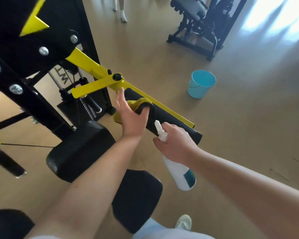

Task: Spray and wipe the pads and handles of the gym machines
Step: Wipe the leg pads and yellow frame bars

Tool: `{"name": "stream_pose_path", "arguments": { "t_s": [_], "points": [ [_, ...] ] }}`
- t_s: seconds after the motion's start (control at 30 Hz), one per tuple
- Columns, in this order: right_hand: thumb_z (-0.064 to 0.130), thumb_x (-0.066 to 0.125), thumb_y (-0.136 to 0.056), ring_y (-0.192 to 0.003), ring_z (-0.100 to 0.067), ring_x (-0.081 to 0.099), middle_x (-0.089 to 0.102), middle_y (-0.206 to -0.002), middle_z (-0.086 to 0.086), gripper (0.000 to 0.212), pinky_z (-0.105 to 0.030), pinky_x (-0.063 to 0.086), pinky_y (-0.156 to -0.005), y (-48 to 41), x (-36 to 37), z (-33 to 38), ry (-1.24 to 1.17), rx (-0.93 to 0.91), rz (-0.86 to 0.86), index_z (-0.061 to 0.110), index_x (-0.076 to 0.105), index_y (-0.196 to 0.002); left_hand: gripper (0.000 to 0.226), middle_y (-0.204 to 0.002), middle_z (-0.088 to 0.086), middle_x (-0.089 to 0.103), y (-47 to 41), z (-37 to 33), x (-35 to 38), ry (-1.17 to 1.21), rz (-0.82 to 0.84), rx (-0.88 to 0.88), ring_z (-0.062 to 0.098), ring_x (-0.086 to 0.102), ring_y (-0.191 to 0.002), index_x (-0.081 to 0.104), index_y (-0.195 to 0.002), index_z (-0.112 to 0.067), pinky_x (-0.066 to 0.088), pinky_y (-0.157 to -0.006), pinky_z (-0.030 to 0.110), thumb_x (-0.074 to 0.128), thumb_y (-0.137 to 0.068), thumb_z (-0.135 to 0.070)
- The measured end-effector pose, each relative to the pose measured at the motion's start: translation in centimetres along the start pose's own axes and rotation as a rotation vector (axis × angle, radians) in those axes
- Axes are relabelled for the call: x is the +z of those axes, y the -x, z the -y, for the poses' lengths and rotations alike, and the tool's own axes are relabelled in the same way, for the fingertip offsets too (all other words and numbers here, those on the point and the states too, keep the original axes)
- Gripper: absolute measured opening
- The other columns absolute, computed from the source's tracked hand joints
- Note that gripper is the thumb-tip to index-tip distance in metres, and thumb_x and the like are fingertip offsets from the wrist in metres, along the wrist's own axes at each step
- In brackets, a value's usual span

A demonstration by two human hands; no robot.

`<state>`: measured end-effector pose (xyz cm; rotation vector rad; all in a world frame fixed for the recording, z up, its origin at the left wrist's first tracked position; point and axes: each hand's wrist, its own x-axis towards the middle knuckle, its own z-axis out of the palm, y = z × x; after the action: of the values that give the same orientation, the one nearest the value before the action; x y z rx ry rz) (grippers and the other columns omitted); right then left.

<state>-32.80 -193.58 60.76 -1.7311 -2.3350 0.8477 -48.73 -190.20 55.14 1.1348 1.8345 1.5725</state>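
Your left hand (131,118) sat at the centre of the frame, its fingers curled over the yellow cloth (138,103) and pressing it onto the long black pad (169,118), with the thumb sticking up and free toward the yellow arm (86,61) of the machine. The cloth was bunched on the upper end of that pad, partly draped over its near edge, and the pad itself ran from the centre down toward the right, lying along the yellow arm. Just right of and below that hand, your right hand (175,144) was wrapped tightly round the neck of the white spray bottle (179,171). Its nozzle pointed up and left, right at the pad's surface beside your left wrist, while the bottle's body slanted down toward the lower right. Whether a finger was squeezing the trigger could not be made out. A rounded black cushion (79,149) sat left of centre below the frame, and a flat black seat (136,195) lay under your forearms at the lower centre. A blue bucket (201,83) stood on the tan floor (248,118) right of centre, well apart from the pad, and a second black machine (197,23) stood at the upper right.
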Motion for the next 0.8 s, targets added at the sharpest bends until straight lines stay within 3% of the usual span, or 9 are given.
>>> {"name": "stream_pose_path", "arguments": {
  "t_s": [0.13, 0.2, 0.3, 0.37, 0.43, 0.53, 0.6, 0.67, 0.8],
  "points": [
    [0.045, 0.065, -0.095, -0.082, -0.020, 0.053, 0.055, -0.088, 0.008, 0.024, -0.033, 0.036, -0.066, -1.3, -0.7, 0.0, -0.031, -0.006, -0.050, 0.025, 0.052, -0.097, 0.075, -0.127, 0.005, 0.044, -2.5, -0.8, 0.6, -0.049, -0.056, 0.158, 0.024, 0.051, -0.117, 0.048, -0.127, -0.012, 0.048, -0.098, 0.024, 0.084, -0.066, -0.037],
    [0.044, 0.066, -0.095, -0.081, -0.019, 0.054, 0.055, -0.088, 0.009, 0.024, -0.033, 0.040, -0.067, -1.8, -0.9, -0.2, -0.047, -0.004, -0.055, 0.024, 0.054, -0.100, 0.056, -0.111, -0.001, 0.048, -3.1, -0.5, 0.5, -0.104, 0.115, 0.164, 0.016, 0.053, -0.101, 0.053, -0.110, -0.020, 0.050, -0.090, 0.029, 0.085, -0.065, -0.031],
    [0.042, 0.066, -0.095, -0.083, -0.017, 0.057, 0.059, -0.092, 0.008, 0.023, -0.034, 0.046, -0.070, -1.9, -0.6, -0.3, -0.047, -0.011, -0.047, 0.025, 0.056, -0.105, 0.039, -0.123, -0.001, 0.055, -2.1, 1.3, 0.0, -0.246, 0.437, 0.393, 0.013, 0.049, -0.126, 0.063, -0.116, -0.022, 0.044, -0.108, 0.034, 0.075, -0.081, -0.036],
    [0.043, 0.066, -0.096, -0.084, -0.017, 0.058, 0.061, -0.094, 0.007, 0.023, -0.035, 0.051, -0.073, -1.9, -0.4, -0.4, -0.039, -0.009, -0.044, 0.025, 0.056, -0.106, 0.029, -0.125, 0.001, 0.056, -1.4, 1.9, -0.4, -0.178, 0.328, 0.416, 0.011, 0.050, -0.126, 0.064, -0.121, -0.017, 0.047, -0.107, 0.039, 0.065, -0.094, -0.027],
    [0.044, 0.067, -0.096, -0.085, -0.017, 0.059, 0.062, -0.096, 0.006, 0.024, -0.038, 0.057, -0.077, -2.2, -0.3, -0.6, -0.038, 0.004, -0.048, 0.026, 0.057, -0.108, 0.028, -0.127, 0.008, 0.050, -1.6, 2.2, -0.4, -0.229, 0.057, 0.355, 0.015, 0.052, -0.116, 0.064, -0.123, -0.013, 0.053, -0.098, 0.041, 0.064, -0.097, -0.025],
    [0.046, 0.067, -0.096, -0.086, -0.018, 0.061, 0.063, -0.098, 0.007, 0.026, -0.041, 0.060, -0.080, -2.6, -0.1, -1.0, -0.054, 0.023, -0.050, 0.028, 0.057, -0.112, 0.078, -0.159, 0.018, 0.024, -2.3, 3.2, 0.7, -0.510, -0.011, 0.047, 0.038, 0.029, -0.144, 0.039, -0.152, -0.017, 0.038, -0.111, 0.049, 0.067, -0.091, -0.055],
    [0.047, 0.067, -0.096, -0.085, -0.017, 0.061, 0.062, -0.097, 0.008, 0.025, -0.041, 0.061, -0.079, -2.7, 0.1, -1.1, -0.036, 0.024, -0.045, 0.028, 0.056, -0.110, 0.105, -0.169, 0.015, -0.006, -2.7, 3.1, 1.8, -0.318, 0.080, -0.253, 0.040, 0.011, -0.154, 0.003, -0.163, -0.017, 0.030, -0.119, 0.049, 0.062, -0.090, -0.064],
    [0.048, 0.066, -0.095, -0.085, -0.018, 0.060, 0.063, -0.097, 0.007, 0.026, -0.043, 0.060, -0.079, -2.8, 0.2, -1.3, -0.029, 0.019, -0.044, 0.027, 0.056, -0.108, 0.108, -0.169, 0.014, -0.017, -3.4, 2.6, 2.9, -0.069, 0.077, -0.461, 0.039, 0.015, -0.155, -0.015, -0.161, -0.017, 0.033, -0.116, 0.043, 0.059, -0.094, -0.060],
    [0.044, 0.067, -0.096, -0.087, -0.018, 0.059, 0.063, -0.099, 0.006, 0.028, -0.037, 0.056, -0.076, -2.9, 0.0, -1.8, -0.086, 0.026, -0.056, 0.027, 0.057, -0.116, 0.087, -0.167, 0.020, 0.008, -3.9, 2.3, 5.6, 0.198, -0.305, -0.577, 0.039, 0.025, -0.150, 0.008, -0.163, -0.017, 0.031, -0.117, 0.047, 0.051, -0.099, -0.058]
  ]
}}
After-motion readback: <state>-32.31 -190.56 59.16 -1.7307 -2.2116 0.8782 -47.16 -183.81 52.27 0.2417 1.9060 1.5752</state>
